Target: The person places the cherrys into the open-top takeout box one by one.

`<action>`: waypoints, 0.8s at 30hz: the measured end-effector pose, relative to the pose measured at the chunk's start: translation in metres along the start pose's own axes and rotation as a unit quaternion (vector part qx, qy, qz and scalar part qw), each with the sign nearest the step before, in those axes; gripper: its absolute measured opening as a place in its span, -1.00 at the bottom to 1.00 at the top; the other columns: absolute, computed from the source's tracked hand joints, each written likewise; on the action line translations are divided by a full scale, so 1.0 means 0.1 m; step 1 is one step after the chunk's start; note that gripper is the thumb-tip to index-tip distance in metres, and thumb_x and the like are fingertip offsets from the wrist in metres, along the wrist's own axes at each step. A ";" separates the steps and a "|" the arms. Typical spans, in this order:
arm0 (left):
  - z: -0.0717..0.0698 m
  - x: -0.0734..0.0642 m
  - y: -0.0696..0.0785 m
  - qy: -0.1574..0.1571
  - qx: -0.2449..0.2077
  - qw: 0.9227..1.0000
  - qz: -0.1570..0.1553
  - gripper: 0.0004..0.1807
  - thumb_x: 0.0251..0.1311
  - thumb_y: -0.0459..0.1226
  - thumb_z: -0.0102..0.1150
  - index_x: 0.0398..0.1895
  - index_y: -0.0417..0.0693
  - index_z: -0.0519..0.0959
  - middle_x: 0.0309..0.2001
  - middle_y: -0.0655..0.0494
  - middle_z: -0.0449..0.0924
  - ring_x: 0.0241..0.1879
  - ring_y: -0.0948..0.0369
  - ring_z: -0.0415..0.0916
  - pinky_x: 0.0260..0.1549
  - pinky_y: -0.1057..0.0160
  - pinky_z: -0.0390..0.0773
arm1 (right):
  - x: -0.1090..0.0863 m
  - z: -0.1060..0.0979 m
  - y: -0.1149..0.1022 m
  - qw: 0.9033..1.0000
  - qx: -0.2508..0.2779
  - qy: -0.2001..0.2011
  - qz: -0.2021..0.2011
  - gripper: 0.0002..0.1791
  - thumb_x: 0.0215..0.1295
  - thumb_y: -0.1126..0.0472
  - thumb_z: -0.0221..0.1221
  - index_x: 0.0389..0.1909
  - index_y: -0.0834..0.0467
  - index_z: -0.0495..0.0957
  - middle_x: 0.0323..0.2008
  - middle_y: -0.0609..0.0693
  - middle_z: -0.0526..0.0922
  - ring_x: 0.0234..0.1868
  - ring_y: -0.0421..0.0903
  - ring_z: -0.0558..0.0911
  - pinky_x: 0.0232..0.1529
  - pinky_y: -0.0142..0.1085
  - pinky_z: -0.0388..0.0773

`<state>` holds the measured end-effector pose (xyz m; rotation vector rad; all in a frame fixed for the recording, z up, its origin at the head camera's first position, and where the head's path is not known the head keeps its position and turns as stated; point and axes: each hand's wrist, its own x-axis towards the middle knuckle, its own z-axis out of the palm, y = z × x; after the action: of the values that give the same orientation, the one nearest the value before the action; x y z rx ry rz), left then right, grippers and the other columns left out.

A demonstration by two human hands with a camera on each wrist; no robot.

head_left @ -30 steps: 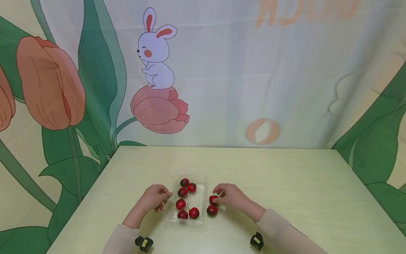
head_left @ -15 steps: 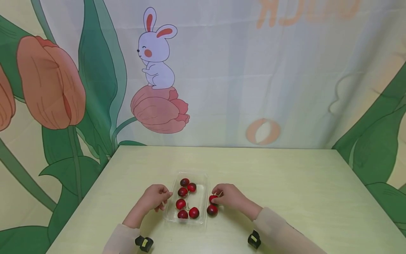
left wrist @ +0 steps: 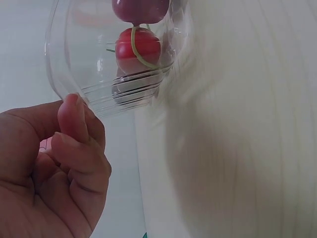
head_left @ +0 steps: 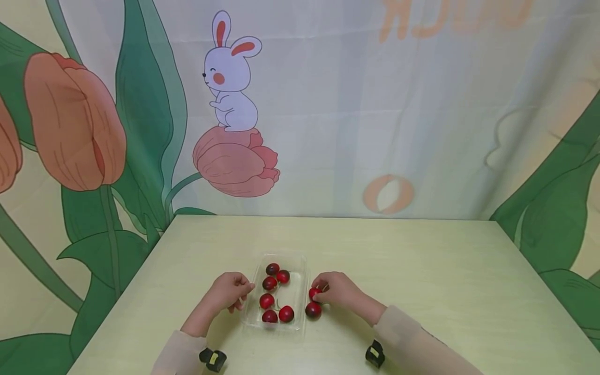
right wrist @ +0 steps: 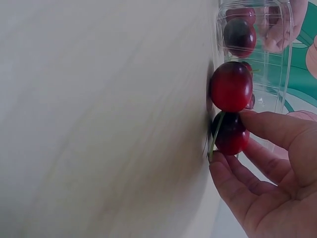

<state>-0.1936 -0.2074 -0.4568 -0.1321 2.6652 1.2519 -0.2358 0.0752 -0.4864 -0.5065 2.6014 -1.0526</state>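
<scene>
A clear plastic box (head_left: 294, 291) holds several dark red cherries (head_left: 266, 300), some with green stems. My left hand (head_left: 229, 290) pinches the box's left rim between thumb and forefinger, as the left wrist view shows, the other fingers curled. On the table just right of the box, two cherries lie side by side. My right hand (head_left: 341, 291) has thumb and fingers around the farther cherry (right wrist: 230, 134), whose green stem hangs by the fingertips. The nearer cherry (right wrist: 231, 87) touches or almost touches it. The fingers partly cover the held cherry in the head view.
The pale wooden table (head_left: 422, 271) runs back to a printed curtain (head_left: 319, 104) with tulips and a rabbit. Black wrist cameras (head_left: 213, 359) hang at both sleeves.
My right wrist and sleeve have shifted slightly left, with the fingers staying at the same cherry. My left hand and the box have not visibly moved.
</scene>
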 end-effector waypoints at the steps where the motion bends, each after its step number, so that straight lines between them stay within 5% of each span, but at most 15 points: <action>1: 0.00 0.00 0.00 0.000 0.000 1.000 -0.001 -0.81 0.43 -0.29 0.15 -0.31 -0.25 0.55 -0.52 0.06 0.50 -0.67 0.27 0.40 -0.68 0.40 0.39 | 0.00 0.00 0.00 1.000 0.001 0.000 0.001 -0.80 0.20 0.29 0.41 -0.16 0.19 0.67 -0.26 0.02 0.71 -0.25 -0.13 0.59 -0.25 -0.31 0.56; 24: 0.00 0.00 0.00 0.000 0.001 1.000 0.000 -0.81 0.43 -0.29 0.15 -0.32 -0.25 0.55 -0.53 0.06 0.50 -0.69 0.27 0.40 -0.68 0.40 0.37 | -0.07 -0.20 -0.09 1.000 0.008 0.021 -0.017 -0.84 0.25 0.31 0.36 -0.15 0.18 0.68 -0.19 0.02 0.76 -0.17 -0.11 0.69 -0.05 -0.18 0.67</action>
<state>-0.1934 -0.2074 -0.4567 -0.1333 2.6662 1.2504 -0.2352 0.0846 -0.4648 -0.5321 2.6282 -1.1053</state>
